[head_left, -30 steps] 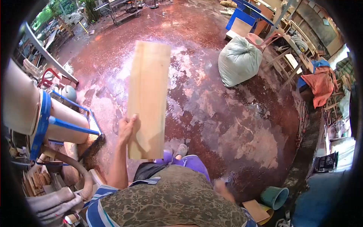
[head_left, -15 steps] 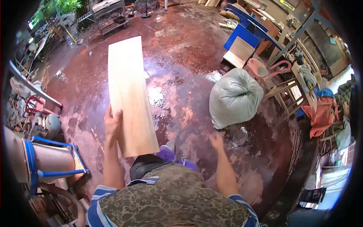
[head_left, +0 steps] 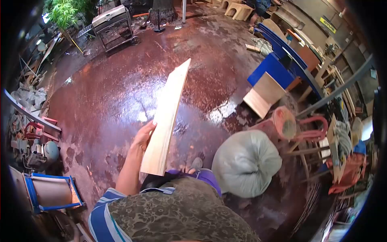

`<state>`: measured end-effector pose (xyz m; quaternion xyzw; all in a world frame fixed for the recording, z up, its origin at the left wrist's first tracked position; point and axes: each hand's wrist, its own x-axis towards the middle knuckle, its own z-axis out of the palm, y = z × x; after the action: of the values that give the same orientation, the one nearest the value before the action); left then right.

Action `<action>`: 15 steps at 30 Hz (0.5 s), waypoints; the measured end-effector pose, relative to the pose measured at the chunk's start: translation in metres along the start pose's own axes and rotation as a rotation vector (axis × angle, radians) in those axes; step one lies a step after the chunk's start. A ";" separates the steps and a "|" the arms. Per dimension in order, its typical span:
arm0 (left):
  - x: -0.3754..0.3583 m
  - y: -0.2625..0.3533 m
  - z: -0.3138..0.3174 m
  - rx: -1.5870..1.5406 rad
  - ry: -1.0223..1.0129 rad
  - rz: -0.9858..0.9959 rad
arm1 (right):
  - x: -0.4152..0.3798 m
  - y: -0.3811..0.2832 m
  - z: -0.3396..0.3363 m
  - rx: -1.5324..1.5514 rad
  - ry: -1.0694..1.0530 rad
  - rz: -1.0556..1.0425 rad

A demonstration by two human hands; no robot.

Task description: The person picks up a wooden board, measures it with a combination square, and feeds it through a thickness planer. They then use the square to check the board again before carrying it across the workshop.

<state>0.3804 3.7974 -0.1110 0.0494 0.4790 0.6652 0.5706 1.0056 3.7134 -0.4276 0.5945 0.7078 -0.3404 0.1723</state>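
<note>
My left hand [head_left: 144, 136] grips a pale wooden board [head_left: 162, 125] by its left edge, with the thumb on its near face. The board is long and flat, tilted with its top leaning right and one long edge turned toward me. Its lower end hangs close to my apron [head_left: 177, 209]. My right hand is out of the picture. Right of the board, a full, tied whitish sack [head_left: 246, 163] stands on the floor near my feet.
The reddish floor [head_left: 109, 97] looks wet and shiny. On the right are a pink chair [head_left: 312, 128], a blue panel [head_left: 272, 70] and wooden pieces [head_left: 264, 94]. A blue-framed machine [head_left: 52, 191] stands at the left. A grill cart [head_left: 111, 26] is at the back, and a person [head_left: 260, 8] at the far right.
The board has turned from facing me broadly to nearly edge-on, and its top has swung right. The sack appears closer and lower. My right hand has left the view.
</note>
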 end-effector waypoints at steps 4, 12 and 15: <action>0.102 0.034 0.054 -0.015 0.049 -0.095 | 0.249 -0.072 -0.221 -0.587 -0.064 -0.214; 0.352 0.091 0.125 -0.079 -0.107 -0.226 | 0.541 -0.330 -0.613 0.947 0.500 -0.391; 0.456 0.131 0.178 -0.353 -0.322 -0.329 | 0.616 -0.321 -0.625 0.904 0.318 -0.278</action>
<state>0.2398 4.2835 -0.1442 -0.0238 0.2605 0.6204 0.7393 0.6541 4.5693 -0.2954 0.5542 0.5796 -0.5380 -0.2598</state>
